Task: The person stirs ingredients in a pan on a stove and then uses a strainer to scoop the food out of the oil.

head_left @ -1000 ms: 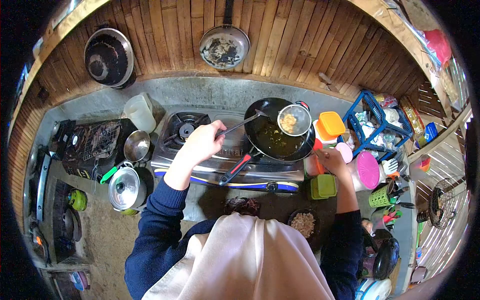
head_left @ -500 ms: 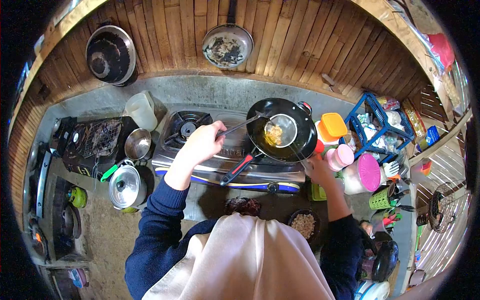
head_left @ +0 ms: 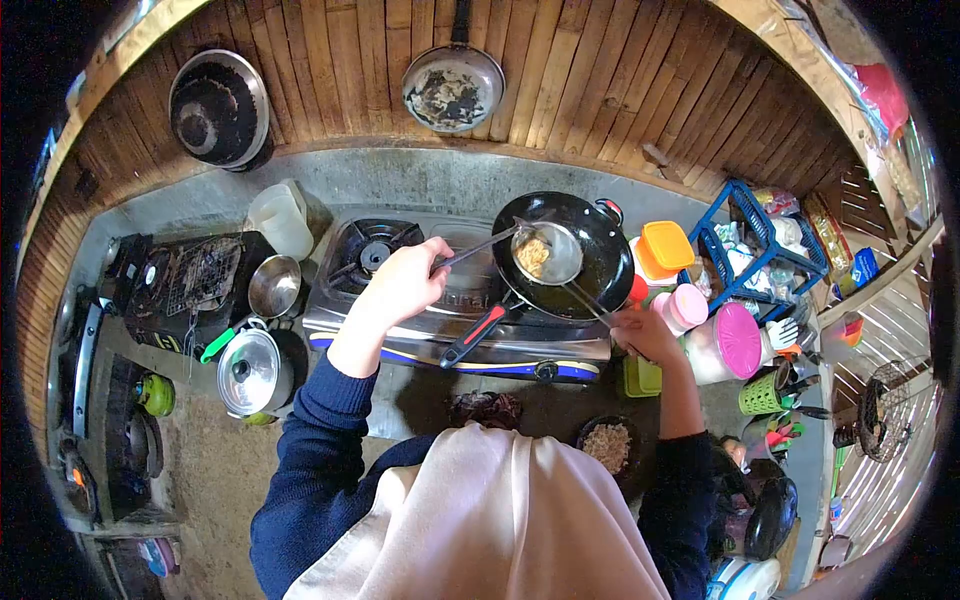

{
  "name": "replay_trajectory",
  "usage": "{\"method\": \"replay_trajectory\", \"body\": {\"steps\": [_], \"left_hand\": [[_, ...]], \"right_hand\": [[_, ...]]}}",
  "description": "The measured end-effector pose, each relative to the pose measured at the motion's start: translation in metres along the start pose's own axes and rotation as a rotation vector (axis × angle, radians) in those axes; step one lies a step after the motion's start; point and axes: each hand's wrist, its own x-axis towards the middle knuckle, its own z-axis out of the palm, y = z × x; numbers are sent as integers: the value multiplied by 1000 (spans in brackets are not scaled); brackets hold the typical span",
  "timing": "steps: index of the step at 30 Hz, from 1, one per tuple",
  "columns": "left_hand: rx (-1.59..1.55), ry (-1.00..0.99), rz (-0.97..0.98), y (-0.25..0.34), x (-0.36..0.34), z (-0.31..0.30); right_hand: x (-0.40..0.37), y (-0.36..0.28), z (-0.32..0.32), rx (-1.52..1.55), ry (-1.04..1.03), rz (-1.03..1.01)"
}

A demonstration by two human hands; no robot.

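My left hand [head_left: 408, 282] is closed round the thin dark handle of a spatula [head_left: 478, 248]. The spatula's end reaches over the left side of a black wok [head_left: 606, 268] on the stove's right burner. My right hand [head_left: 646, 334] grips the handle of a round mesh strainer [head_left: 566, 262], which is over the wok. Golden-brown fried pieces [head_left: 532, 257] lie in the strainer, close by the spatula's tip. The wok's black and red handle [head_left: 474, 336] points toward me, between my hands. Dark, shiny liquid shows in the wok's bottom.
The stove [head_left: 400, 325] has a bare left burner [head_left: 376, 257]. Left of it are a steel pot [head_left: 274, 287] and a lidded pot [head_left: 250, 372]. Plastic tubs [head_left: 667, 247] and a blue rack [head_left: 760, 250] stand right. A bowl of crumbly food [head_left: 607, 446] sits near my body.
The strainer with the fried pieces has moved left and up, closer to the spatula's end. My right hand has shifted slightly with it; my left hand has barely moved.
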Motion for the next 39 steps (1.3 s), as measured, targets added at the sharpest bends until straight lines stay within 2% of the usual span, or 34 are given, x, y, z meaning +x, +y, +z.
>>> {"method": "replay_trajectory", "body": {"steps": [3, 5, 6, 8, 12, 14, 18, 21, 23, 27, 29, 33, 35, 36, 38, 39], "left_hand": [[-7, 12, 3, 1, 0, 0], [-9, 18, 3, 3, -1, -2], [-1, 4, -8, 5, -1, -4], [7, -6, -17, 4, -1, -4], [-19, 39, 24, -1, -2, 0], [-17, 39, 23, -2, -2, 0], [-5, 29, 13, -2, -2, -1], [21, 12, -9, -2, -1, -2], [33, 10, -16, -4, 0, -2], [4, 19, -2, -5, 1, -1], [1, 12, -4, -2, 2, -1], [-8, -14, -34, 1, 4, -1], [-3, -14, -25, 2, 4, 0], [7, -26, -36, 3, 4, 0], [16, -38, -46, 2, 4, 1], [10, -27, -18, -1, 4, 2]], "right_hand": [[7, 4, -12, -34, 71, 26], [15, 16, -18, -227, 227, -79], [19, 22, -22, -227, 228, -79], [27, 30, -27, -453, 332, -191], [38, 42, -26, -540, 358, -143], [40, 49, -21, -585, 389, -241], [44, 55, -5, -575, 372, -216], [33, 31, 11, -595, 309, -267], [23, 9, 20, -497, 142, -161], [23, 26, 24, -392, 80, -146], [17, 16, 18, -58, -63, 50], [9, 9, 3, -130, 6, -41], [4, -2, -8, -112, 44, 130], [7, 3, -14, -113, 43, 131], [11, 16, -29, -344, 140, 12], [11, 19, -36, -345, 139, 12]]}}
